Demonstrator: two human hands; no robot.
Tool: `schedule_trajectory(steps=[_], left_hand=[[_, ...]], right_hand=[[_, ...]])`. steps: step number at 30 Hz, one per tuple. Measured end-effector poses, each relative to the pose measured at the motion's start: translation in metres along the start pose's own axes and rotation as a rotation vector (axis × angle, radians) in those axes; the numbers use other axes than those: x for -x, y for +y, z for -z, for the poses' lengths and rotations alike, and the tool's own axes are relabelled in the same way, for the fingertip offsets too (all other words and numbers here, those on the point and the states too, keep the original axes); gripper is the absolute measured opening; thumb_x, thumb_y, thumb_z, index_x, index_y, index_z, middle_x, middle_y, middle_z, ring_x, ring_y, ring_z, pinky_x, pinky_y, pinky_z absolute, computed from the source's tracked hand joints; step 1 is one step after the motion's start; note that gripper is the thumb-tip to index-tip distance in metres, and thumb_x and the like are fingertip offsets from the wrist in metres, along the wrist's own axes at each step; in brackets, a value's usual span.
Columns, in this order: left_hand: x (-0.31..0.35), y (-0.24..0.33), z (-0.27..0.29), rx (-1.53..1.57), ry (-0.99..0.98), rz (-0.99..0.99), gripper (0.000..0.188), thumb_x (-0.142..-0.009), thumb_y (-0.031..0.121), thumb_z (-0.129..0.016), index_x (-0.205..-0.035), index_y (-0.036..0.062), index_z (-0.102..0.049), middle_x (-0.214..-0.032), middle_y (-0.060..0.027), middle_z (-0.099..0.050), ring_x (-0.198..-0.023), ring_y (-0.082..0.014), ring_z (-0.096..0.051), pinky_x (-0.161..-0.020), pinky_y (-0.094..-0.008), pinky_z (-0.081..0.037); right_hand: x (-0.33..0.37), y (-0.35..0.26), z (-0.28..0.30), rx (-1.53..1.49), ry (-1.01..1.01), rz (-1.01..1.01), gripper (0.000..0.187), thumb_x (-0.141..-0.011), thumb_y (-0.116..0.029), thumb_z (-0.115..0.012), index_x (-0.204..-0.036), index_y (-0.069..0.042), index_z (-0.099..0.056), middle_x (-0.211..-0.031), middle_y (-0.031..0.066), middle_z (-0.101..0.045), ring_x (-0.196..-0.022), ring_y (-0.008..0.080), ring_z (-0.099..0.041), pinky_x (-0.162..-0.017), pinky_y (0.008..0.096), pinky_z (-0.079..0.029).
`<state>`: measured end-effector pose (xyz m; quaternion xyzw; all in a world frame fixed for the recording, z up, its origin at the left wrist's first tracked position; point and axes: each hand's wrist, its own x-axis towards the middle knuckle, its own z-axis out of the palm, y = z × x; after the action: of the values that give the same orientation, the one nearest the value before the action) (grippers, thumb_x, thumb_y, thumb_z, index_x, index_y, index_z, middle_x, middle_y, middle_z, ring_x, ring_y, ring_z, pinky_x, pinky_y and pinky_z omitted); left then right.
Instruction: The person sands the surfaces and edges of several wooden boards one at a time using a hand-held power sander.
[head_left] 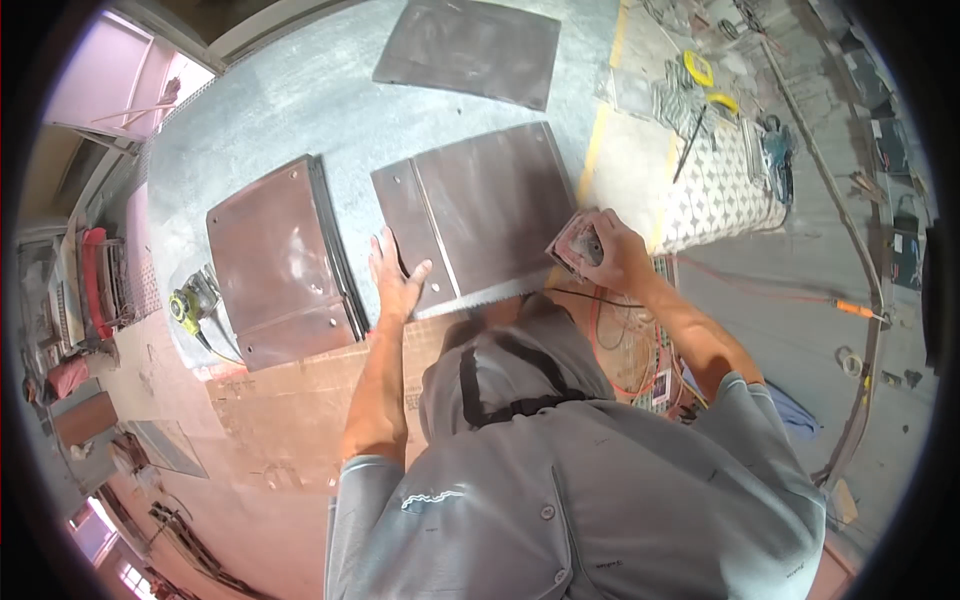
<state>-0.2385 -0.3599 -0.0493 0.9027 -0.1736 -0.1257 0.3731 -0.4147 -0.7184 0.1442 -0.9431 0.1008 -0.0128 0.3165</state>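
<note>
A flat brown panel [490,205] with a light groove across it and small holes lies on the pale work surface in front of me. On its near left part my left hand [396,280] rests with fingers apart, thumb spread to the right. At the panel's right edge my right hand [612,250] grips a dusty reddish block [577,246], which looks like a sanding block. Its underside is hidden, and I cannot tell how firmly it touches the panel. To the left sits a stack of similar brown panels [275,260].
Another brown panel [470,50] lies farther back. A yellow-green power tool [185,308] stands left of the stack. On the right are a patterned cloth-like sheet [712,200], yellow-handled tools [698,69] and a red cable [597,335]. Cardboard [290,405] hangs along the near edge.
</note>
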Motion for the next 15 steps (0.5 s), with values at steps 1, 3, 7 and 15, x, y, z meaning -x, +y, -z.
schedule_trajectory(steps=[1, 3, 7, 15], left_hand=[[0.000, 0.002, -0.001, 0.018, 0.011, -0.024, 0.117, -0.085, 0.047, -0.085, -0.173, 0.0040, -0.021, -0.176, -0.0252, -0.026, -0.166, -0.0437, -0.011, -0.134, -0.0560, -0.008], [-0.002, 0.005, 0.000, 0.019, -0.020, -0.014, 0.117, -0.085, 0.047, -0.085, -0.173, 0.0042, -0.020, -0.177, -0.0231, -0.026, -0.166, -0.0425, -0.011, -0.133, -0.0575, -0.007], [-0.005, 0.009, 0.005, 0.019, -0.047, 0.011, 0.115, -0.085, 0.035, -0.087, -0.173, 0.0041, -0.019, -0.177, -0.0203, -0.028, -0.167, -0.0418, -0.010, -0.133, -0.0564, -0.006], [-0.006, 0.006, 0.004, 0.082, -0.051, 0.040, 0.116, -0.082, 0.030, -0.088, -0.172, 0.0010, -0.020, -0.177, -0.0217, -0.028, -0.168, -0.0389, -0.007, -0.133, -0.0552, -0.001]], right_hand=[[-0.007, -0.001, -0.004, -0.027, 0.048, -0.035, 0.052, -0.076, -0.023, -0.086, -0.120, -0.008, -0.062, -0.112, 0.0171, -0.065, -0.100, 0.0425, -0.069, -0.083, 0.0486, -0.058], [-0.031, -0.001, -0.016, 0.016, 0.032, -0.024, 0.052, -0.079, -0.029, -0.087, -0.119, -0.008, -0.062, -0.109, 0.0171, -0.066, -0.096, 0.0427, -0.069, -0.082, 0.0481, -0.058], [-0.105, 0.012, -0.030, 0.075, 0.080, -0.003, 0.052, -0.081, -0.036, -0.088, -0.114, -0.005, -0.062, -0.109, 0.0188, -0.066, -0.095, 0.0445, -0.070, -0.082, 0.0484, -0.058], [-0.254, -0.041, -0.114, 0.059, 0.138, 0.137, 0.059, -0.082, -0.048, -0.085, -0.116, -0.003, -0.066, -0.107, 0.0236, -0.071, -0.098, 0.0456, -0.070, -0.085, 0.0529, -0.056]])
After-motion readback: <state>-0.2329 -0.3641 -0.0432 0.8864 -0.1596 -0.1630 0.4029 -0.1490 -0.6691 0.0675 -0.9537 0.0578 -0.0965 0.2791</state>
